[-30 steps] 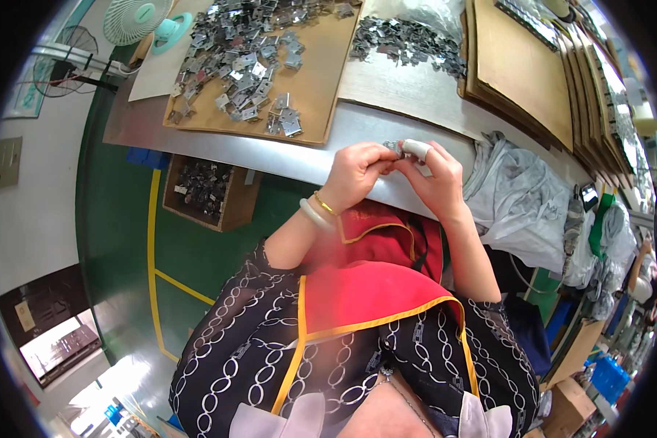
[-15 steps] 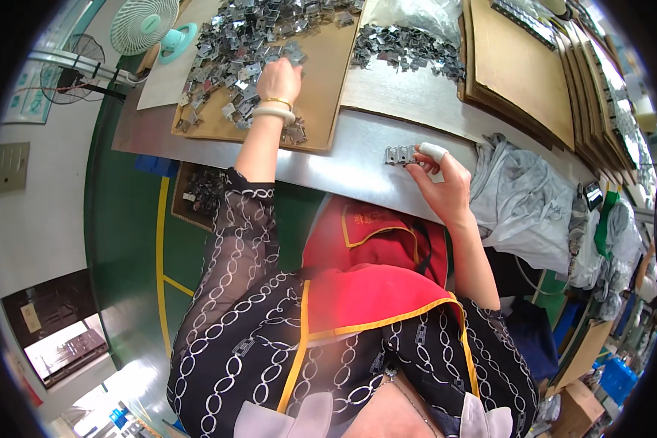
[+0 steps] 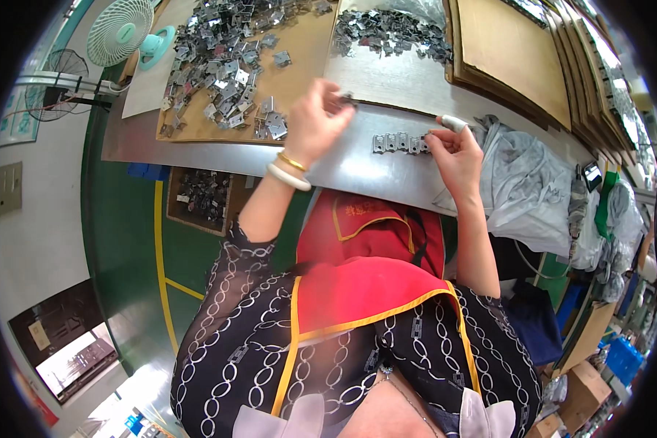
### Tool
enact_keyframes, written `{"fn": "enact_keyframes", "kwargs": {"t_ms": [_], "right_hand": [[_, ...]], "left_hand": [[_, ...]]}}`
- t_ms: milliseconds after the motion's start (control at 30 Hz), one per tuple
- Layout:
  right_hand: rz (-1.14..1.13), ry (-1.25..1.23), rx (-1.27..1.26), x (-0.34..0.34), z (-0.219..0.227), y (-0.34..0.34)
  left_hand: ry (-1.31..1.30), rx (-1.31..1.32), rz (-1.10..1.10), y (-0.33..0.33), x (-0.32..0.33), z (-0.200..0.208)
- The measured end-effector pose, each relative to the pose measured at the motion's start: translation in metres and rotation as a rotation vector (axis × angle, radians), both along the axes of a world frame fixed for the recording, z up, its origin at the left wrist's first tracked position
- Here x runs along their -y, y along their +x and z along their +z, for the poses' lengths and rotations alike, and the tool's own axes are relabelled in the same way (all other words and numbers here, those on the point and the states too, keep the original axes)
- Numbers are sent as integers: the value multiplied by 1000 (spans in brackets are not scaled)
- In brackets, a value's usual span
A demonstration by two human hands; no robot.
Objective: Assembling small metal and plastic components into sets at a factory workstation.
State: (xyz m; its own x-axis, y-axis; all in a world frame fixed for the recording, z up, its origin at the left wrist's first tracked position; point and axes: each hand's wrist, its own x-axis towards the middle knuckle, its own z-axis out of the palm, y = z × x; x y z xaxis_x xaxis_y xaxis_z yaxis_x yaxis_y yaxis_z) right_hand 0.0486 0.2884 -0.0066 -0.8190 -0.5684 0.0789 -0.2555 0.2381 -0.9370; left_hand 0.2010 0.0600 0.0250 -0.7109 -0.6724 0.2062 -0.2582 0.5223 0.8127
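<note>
Over the metal table top [image 3: 270, 155], my left hand [image 3: 317, 124] pinches a small dark metal bracket [image 3: 347, 99] between thumb and fingertips. It is partly blurred by motion. My right hand [image 3: 458, 155], with white wrapping on one finger, closes its fingertips on the right end of a short row of silver metal brackets [image 3: 392, 143]. Those brackets lie side by side near the table's front edge; the fingers hide the row's end. Left of my left hand, a large heap of loose metal brackets [image 3: 230, 80] covers much of a brown cardboard sheet [image 3: 304, 55].
A second heap of small metal parts [image 3: 394, 33] lies behind. Stacked cardboard sheets [image 3: 515, 55] stand at the back right. Grey cloth [image 3: 525, 179] hangs beside my right hand. A fan [image 3: 122, 33] stands far left, and a box of parts [image 3: 197, 197] sits below the table.
My left hand has left the heap and moved right and nearer, carrying a bracket. My right hand has shifted slightly right, and more of the bracket row shows beside it.
</note>
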Motion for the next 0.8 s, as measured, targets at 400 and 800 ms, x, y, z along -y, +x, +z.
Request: {"fn": "enact_keyframes", "kwargs": {"t_ms": [400, 800], "right_hand": [[-43, -164, -103, 36, 18, 40], [-51, -129, -215, 38, 21, 44]], "left_hand": [[-105, -192, -174, -3, -68, -12], [-49, -298, -143, -9, -79, -18]]}}
